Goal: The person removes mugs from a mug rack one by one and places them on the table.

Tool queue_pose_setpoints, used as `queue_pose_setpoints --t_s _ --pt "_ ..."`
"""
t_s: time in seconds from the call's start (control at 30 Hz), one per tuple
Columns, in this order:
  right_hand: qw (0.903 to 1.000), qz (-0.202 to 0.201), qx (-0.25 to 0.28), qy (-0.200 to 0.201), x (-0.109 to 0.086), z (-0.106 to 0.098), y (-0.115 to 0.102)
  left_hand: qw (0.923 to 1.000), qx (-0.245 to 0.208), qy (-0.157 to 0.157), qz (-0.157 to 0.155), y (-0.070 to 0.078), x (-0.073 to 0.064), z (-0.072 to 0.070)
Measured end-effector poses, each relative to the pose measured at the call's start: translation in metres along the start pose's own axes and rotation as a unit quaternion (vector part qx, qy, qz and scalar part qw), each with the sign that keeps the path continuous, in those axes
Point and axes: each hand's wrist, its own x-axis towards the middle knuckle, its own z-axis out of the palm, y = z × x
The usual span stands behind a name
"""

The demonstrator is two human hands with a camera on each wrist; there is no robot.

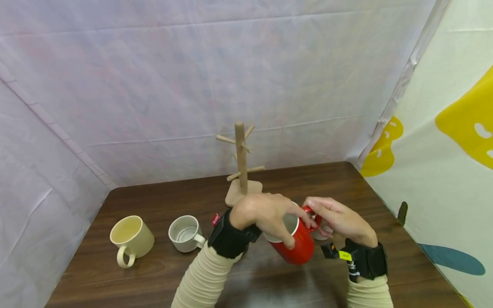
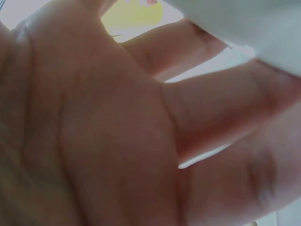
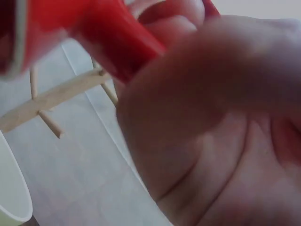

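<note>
A red mug (image 1: 298, 246) with a white inside is held tilted between both hands, over the right half of the table. My left hand (image 1: 265, 214) grips it by the rim from above, thumb on the near side. In the left wrist view its palm and fingers fill the picture, against a blurred whitish surface. My right hand (image 1: 343, 218) pinches the mug's red handle (image 3: 124, 44), seen close up in the right wrist view. Partly hidden behind that hand is a pale cup (image 1: 320, 234).
A wooden mug tree (image 1: 241, 162) with bare pegs stands at the back middle. Left of the hands are a white mug (image 1: 185, 235) and a pale yellow mug (image 1: 136, 239), both upright on the brown table (image 1: 96, 278). White sheets (image 1: 173, 85) hang behind and at the sides.
</note>
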Motion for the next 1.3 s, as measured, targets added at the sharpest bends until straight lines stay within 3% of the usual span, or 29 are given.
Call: queue_pose_setpoints --t_s 0.13,0.4,0.67,0.83,1.1,1.3 --pt "0.9994 0.02 0.025 0.012 0.0007 0.0009 0.0 0.9996 0.026 0.012 -0.002 0.0005 -0.0006 -0.0007" --pt "0.997 0.057 0.045 0.024 0.0019 0.003 0.0019 0.9995 0.024 0.017 -0.01 0.0005 -0.0016 0.0007" --pt "0.9937 0.066 -0.034 0.084 0.0038 0.0066 0.0008 0.9986 0.045 0.027 -0.007 0.0015 -0.0008 0.0008" --pt "0.9905 0.082 -0.027 0.107 0.0048 0.0084 -0.0017 0.9983 0.049 0.032 -0.004 0.0015 -0.0007 0.0008" --pt "0.9895 0.082 0.001 0.119 0.0038 0.007 -0.0026 0.9969 0.066 0.042 -0.002 0.0023 -0.0017 0.0021" --pt "0.9908 0.057 0.018 0.121 0.0016 0.0052 -0.004 0.9963 0.052 0.064 0.023 0.0017 -0.0011 0.0013"
